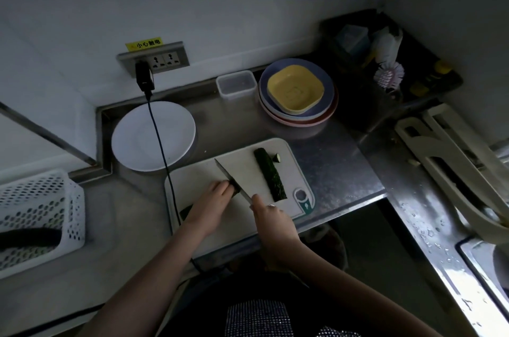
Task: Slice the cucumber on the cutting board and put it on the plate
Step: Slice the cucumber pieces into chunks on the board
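Note:
A white cutting board point(198, 179) lies on the steel counter. My left hand point(210, 203) holds down a cucumber piece point(236, 190) with curled fingers; most of that piece is hidden under the hand, and its dark end point(186, 210) shows by my wrist. My right hand point(271, 219) grips the handle of a knife point(230, 178), whose blade rests against the held piece. A long cucumber half point(271, 178) lies on the board's right side, with a small cut end point(276, 157) beside it. A white plate point(137, 141) sits behind the board at the left.
A black cable point(162, 154) runs from a wall socket plug across the plate and board edge. A white basket point(38, 215) holding a dark cucumber stands at the left. Stacked coloured plates point(298, 91) and a clear container point(237, 84) sit behind. A sink area point(440, 199) is at right.

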{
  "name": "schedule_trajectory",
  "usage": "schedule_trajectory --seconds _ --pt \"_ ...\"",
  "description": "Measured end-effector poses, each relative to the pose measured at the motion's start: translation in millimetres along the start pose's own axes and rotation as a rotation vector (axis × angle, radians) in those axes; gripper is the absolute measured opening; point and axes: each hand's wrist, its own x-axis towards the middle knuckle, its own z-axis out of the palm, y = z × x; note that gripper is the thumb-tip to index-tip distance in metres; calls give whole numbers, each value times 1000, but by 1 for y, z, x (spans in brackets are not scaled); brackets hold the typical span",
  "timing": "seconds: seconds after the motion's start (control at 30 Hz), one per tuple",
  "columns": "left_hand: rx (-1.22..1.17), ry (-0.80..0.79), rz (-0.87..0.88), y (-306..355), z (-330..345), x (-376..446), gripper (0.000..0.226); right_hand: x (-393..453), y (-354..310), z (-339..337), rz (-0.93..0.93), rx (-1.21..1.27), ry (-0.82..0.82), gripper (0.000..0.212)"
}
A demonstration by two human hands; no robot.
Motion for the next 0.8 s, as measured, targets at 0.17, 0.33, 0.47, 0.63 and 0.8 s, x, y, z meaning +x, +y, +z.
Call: schedule_trajectory --seconds 0.17,0.33,0.47,0.63,0.8 --pt "6 6 2 1 -2 0 69 1 2 0 -36 -42 -9 21" --pt "-4 10 8 3 -3 -1 70 2 1 3 -30 -66 -37 21" --pt "-22 34 14 -2 1 -3 73 4 1 8 36 -146 -126 34" --pt "-6 6 25 -2 -1 -2 77 3 2 10 50 -162 -136 39" --pt "-40 -3 0 -4 2 -3 75 6 1 3 89 -56 -120 21"
